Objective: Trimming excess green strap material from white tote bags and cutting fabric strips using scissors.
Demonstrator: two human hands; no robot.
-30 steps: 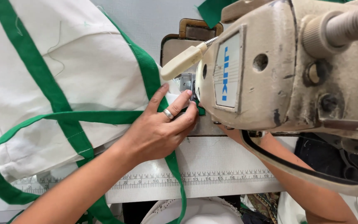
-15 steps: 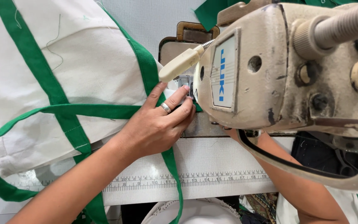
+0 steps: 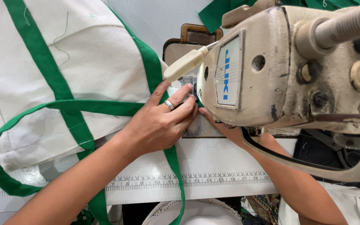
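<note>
The green strap (image 3: 153, 71) is running along the edge of the white fabric (image 3: 101, 62) and feeding in under the head of the sewing machine (image 3: 296, 79), right at the needle area. The left hand (image 3: 159, 123) is lying flat on it, fingers stretched forward and close together, a ring showing on one finger, fingertips pressing the strap down just beside the metal plate (image 3: 188, 54). The forearm is coming in at a slant from the lower left. The right hand (image 3: 217, 123) is tucking in from under the machine head; only a couple of fingertips are showing, touching the cloth next to the left fingers, and whether it is pinching anything I cannot tell. A cream lever (image 3: 186, 63) is sticking out above the left hand. To the left, the strap is looping wide over the table (image 3: 221, 166), whose near edge is carrying a printed ruler (image 3: 196, 180). Open room is lying on the left; the machine is crowding the right.
</note>
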